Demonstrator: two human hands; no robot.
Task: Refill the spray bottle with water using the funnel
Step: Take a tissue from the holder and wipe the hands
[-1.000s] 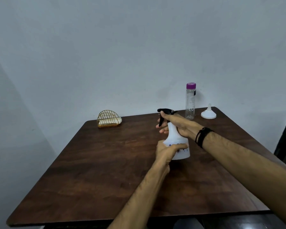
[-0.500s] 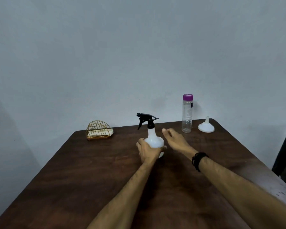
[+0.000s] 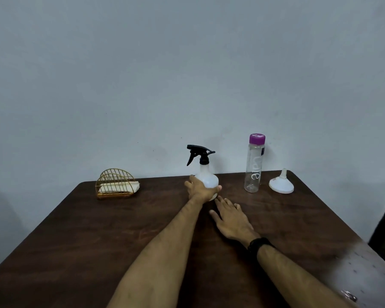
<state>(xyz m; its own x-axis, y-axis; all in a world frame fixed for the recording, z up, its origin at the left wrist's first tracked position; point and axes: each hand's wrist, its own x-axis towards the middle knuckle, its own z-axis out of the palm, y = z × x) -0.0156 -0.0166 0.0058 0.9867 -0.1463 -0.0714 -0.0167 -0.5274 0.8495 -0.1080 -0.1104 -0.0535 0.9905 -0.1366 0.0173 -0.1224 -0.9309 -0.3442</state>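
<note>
Now L hand [image 3: 201, 189] grips spray bottle [image 3: 206, 177] base, R hand [image 3: 231, 219] flat beside

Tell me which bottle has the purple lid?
The clear water bottle, standing alone beside the white funnel. The other one, the white spray bottle gripped by the left hand, has a black trigger top.
</note>
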